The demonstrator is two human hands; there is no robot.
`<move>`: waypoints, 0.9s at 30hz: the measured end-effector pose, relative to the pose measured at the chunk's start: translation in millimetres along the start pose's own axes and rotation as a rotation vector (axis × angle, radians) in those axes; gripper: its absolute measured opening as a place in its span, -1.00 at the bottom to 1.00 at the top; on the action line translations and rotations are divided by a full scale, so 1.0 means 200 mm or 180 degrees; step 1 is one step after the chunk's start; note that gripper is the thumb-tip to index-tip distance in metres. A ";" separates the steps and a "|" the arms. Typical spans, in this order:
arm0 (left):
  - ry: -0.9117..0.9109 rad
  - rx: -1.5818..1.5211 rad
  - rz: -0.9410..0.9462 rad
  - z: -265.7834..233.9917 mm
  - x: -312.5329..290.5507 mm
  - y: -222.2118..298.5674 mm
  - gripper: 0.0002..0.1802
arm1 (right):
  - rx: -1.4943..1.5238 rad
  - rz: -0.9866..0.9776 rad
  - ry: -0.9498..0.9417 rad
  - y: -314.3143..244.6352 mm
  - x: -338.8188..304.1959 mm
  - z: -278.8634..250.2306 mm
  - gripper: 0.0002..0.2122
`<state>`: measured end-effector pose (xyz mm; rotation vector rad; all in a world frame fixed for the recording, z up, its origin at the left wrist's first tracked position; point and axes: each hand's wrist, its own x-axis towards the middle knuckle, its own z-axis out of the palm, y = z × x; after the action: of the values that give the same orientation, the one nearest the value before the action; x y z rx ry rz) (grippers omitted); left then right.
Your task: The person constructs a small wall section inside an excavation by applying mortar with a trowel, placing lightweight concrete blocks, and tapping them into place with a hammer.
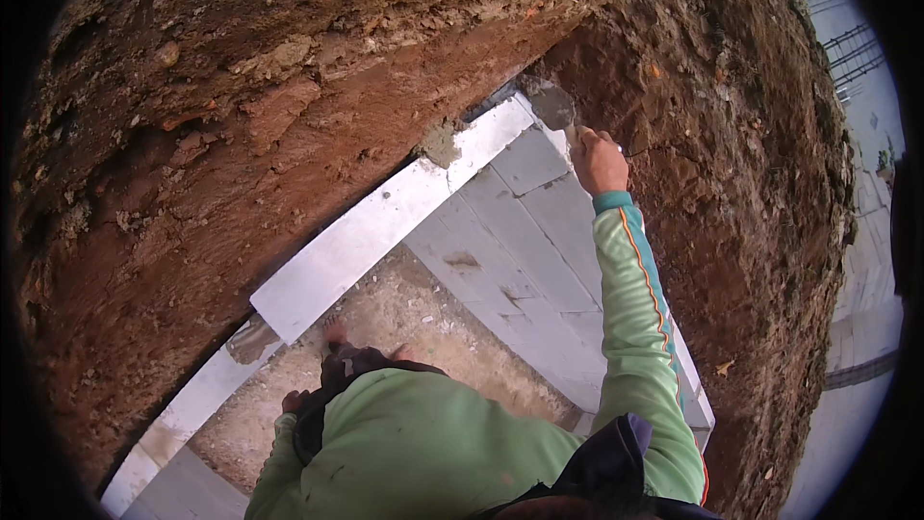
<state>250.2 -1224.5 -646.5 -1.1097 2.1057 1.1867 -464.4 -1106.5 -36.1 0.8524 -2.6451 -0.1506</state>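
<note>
My right hand (602, 164) reaches out to the far corner of a wall of pale blocks, its fingers closed around the handle of a trowel (551, 108). The grey trowel blade lies over the corner where two wall runs meet. Left of it, the white block course (351, 231) runs diagonally toward the lower left. A lump of grey mortar (441, 145) sits on the outer edge of that course, with some smeared over a joint. Down by my left thigh is my left hand (293, 401), small and partly hidden by my clothes, so its fingers cannot be made out.
Rough red-brown earth banks (241, 135) rise close behind both wall runs. Grey block faces (510, 250) line the inner side. My bare feet stand on a dirt floor (438, 327) scattered with pale chips. A lower block step with mortar (252, 342) lies at left.
</note>
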 end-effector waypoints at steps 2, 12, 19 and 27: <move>0.0089 0.0198 0.0447 -0.01 0.07 0.04 -0.48 | 0.0175 0.0063 0.0149 -0.04 0.00 -0.01 -0.64; 0.0248 0.0266 0.0549 -0.05 0.03 0.14 -0.51 | 0.3393 0.1583 -0.0874 0.17 -0.13 0.04 -0.69; 0.0203 -0.0342 -0.0071 -0.05 0.04 0.00 -0.50 | 0.2537 0.1189 -0.1680 -0.10 -0.10 -0.03 -0.64; 0.0091 -0.0150 0.0292 -0.11 0.21 0.09 -0.34 | 0.2505 0.0962 -0.1847 0.08 -0.37 -0.37 -0.59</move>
<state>212.3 -1256.1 -656.0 -1.0667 2.1816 1.2758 -390.1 -1050.6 13.9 0.6561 -3.3853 0.9034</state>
